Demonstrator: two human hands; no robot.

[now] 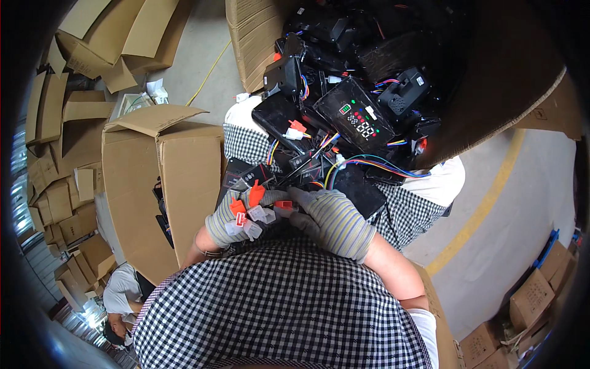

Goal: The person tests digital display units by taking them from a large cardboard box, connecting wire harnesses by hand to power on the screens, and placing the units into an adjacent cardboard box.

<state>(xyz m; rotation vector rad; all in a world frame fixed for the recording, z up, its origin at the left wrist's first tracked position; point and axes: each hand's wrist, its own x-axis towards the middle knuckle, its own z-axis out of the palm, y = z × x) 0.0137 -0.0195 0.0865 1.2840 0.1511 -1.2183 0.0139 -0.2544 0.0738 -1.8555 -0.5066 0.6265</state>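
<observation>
Both hands wear grey striped knit gloves and meet low over my lap. My left hand [224, 218] is closed around a bunch of wire connectors, with orange-red plugs [256, 193] and white plugs [257, 214] sticking out. Opposite it, my right hand [338, 222] pinches a small red connector [283, 204] at the left hand's fingertips. Just beyond lie black plastic-cased display units [357, 117], one with lit red, green and white symbols. Coloured wires [381, 162] trail from them toward my hands. The wire ends inside my grip are hidden.
Ahead, a large open carton [251, 46] holds a dark heap of such units. Another tall carton [132, 184] stands at my left, near stacked boxes [67, 209]. A person [120, 295] is at lower left. More cartons [531, 301] sit at right, past a yellow floor line [476, 212].
</observation>
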